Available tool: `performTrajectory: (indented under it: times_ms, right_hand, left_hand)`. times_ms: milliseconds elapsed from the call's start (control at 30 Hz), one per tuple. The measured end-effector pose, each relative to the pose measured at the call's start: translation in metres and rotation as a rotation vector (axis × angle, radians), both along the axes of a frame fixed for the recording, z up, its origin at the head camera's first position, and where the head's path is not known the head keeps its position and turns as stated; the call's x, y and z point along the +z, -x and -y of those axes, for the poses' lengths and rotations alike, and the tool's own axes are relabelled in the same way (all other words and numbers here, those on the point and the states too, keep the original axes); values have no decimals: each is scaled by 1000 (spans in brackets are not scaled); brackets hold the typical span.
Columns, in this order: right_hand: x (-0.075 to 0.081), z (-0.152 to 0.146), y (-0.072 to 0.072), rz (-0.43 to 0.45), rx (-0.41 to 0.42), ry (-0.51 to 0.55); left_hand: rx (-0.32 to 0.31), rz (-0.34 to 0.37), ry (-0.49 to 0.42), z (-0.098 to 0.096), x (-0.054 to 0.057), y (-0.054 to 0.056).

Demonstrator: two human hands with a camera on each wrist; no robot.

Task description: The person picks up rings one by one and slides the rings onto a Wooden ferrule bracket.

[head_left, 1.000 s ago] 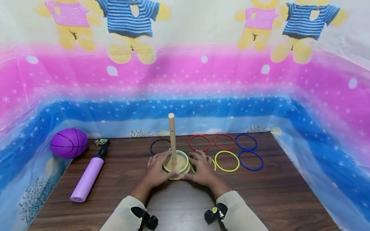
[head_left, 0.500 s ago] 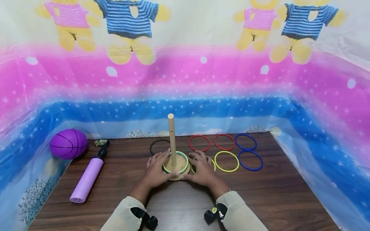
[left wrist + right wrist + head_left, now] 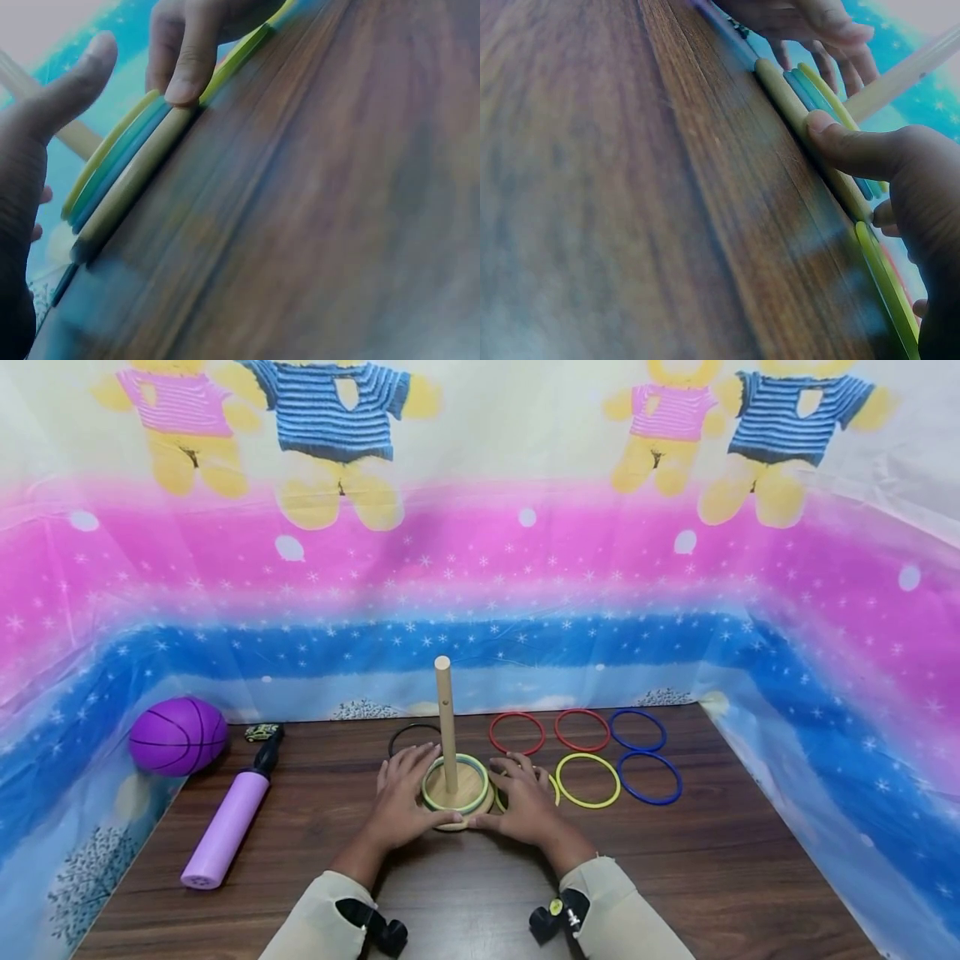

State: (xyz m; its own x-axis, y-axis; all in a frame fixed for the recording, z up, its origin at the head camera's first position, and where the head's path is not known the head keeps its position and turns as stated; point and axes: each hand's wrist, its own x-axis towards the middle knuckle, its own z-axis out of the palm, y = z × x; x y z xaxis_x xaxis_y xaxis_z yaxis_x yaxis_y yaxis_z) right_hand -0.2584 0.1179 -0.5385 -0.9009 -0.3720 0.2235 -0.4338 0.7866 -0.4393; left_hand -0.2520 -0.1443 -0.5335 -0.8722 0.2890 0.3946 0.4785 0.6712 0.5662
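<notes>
A wooden peg [image 3: 447,727] stands upright on a round wooden base [image 3: 459,789] at the table's centre. Stacked rings lie around the peg on the base, a yellow ring [image 3: 105,146] uppermost over green and blue ones. My right hand [image 3: 528,802] grips the base's right side, its thumb [image 3: 847,146] against the near edge and curled fingers farther round. At the left side is my left hand [image 3: 397,797], fingers spread; in the left wrist view its thumb [image 3: 75,90] sticks up, apart from the rings. Behind my left fingers, a black ring [image 3: 405,732] is partly hidden.
Right of the base lie red rings [image 3: 517,732], yellow rings [image 3: 588,781] and blue rings [image 3: 650,778]; my right hand partly covers one yellow ring. To the left are a lilac hand pump [image 3: 227,831], a small toy car [image 3: 263,732] and a purple ball [image 3: 178,737] by the table edge.
My left hand has shifted slightly left, covering more of the black ring. The right hand, base and stacked rings stay in place.
</notes>
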Motion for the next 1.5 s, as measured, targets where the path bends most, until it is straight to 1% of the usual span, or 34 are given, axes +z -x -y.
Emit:
performTrajectory:
  times_ms: [100,200,267,467,767,1033,1333,1500]
  right_hand:
    - [0,0,0,2,1,5]
    - [-1,0,0,7,0,9]
    - [0,0,1,10,-2,9]
    - [0,1,0,23,-6,19]
    - [0,0,0,27,-9,13]
    - [-1,0,1,25,-8,14]
    - [0,-1,1,31,-10,5]
    - [1,0,1,34,-7,0]
  left_hand:
    - [-24,-48,-51,10,-1,4]
    - [-33,-69,-91,22,-4,8]
    - [-30,-62,-108,29,-4,11]
    - [15,-36,-110,44,-5,15]
    - [88,1,-58,52,-6,22]
    - [184,32,1,62,-7,30]
    - [217,113,-5,66,-6,38]
    - [223,169,30,67,-4,41]
